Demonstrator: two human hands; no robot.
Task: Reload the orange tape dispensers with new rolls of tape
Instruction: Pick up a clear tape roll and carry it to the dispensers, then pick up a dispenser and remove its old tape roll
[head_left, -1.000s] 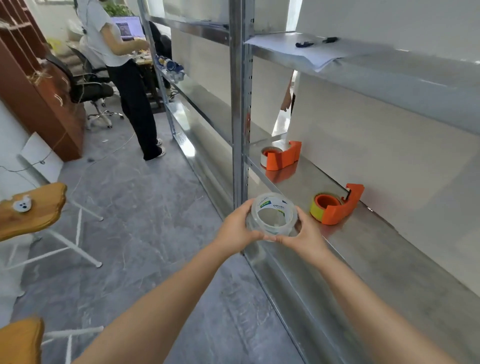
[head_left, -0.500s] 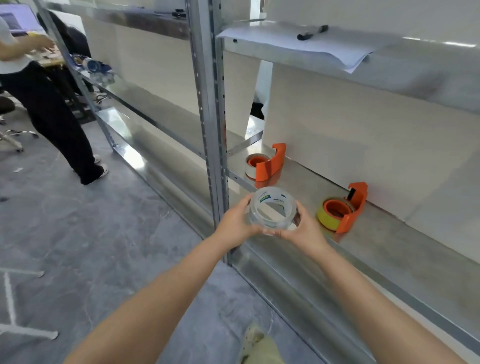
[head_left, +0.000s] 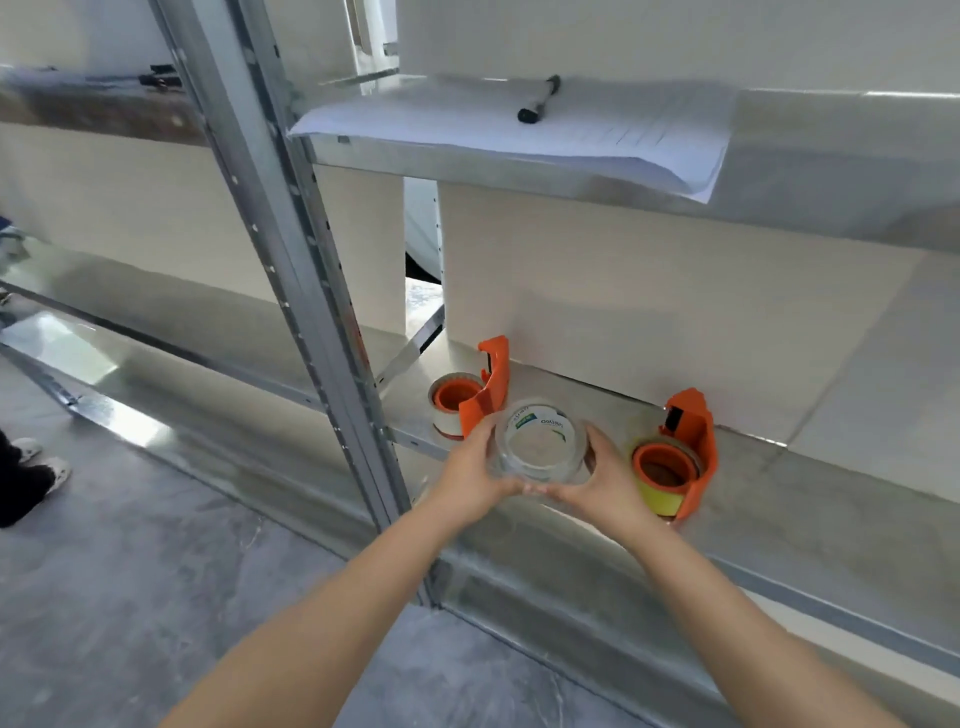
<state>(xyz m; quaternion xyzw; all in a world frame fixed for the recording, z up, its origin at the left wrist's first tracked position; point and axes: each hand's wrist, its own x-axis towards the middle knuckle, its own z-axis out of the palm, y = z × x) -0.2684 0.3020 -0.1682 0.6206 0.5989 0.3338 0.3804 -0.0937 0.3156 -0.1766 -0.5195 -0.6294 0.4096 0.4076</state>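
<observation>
A clear tape roll (head_left: 540, 446) with a white and green core label is held between my left hand (head_left: 470, 475) and my right hand (head_left: 602, 480), just above the front edge of the metal shelf (head_left: 810, 499). Two orange tape dispensers lie on that shelf. The left dispenser (head_left: 485, 387) carries a white roll and sits just behind my left hand. The right dispenser (head_left: 685, 452) carries a yellow roll and lies beside my right hand.
A steel upright post (head_left: 291, 270) stands left of my hands. The upper shelf holds a sheet of paper (head_left: 524, 135) with a black marker (head_left: 537, 98) on it. A person's shoes (head_left: 36, 467) show at the left on the grey floor.
My view has swung right and moved closer to the shelf. My hands have carried the clear roll forward, between the two dispensers. The person at the left has almost left the view.
</observation>
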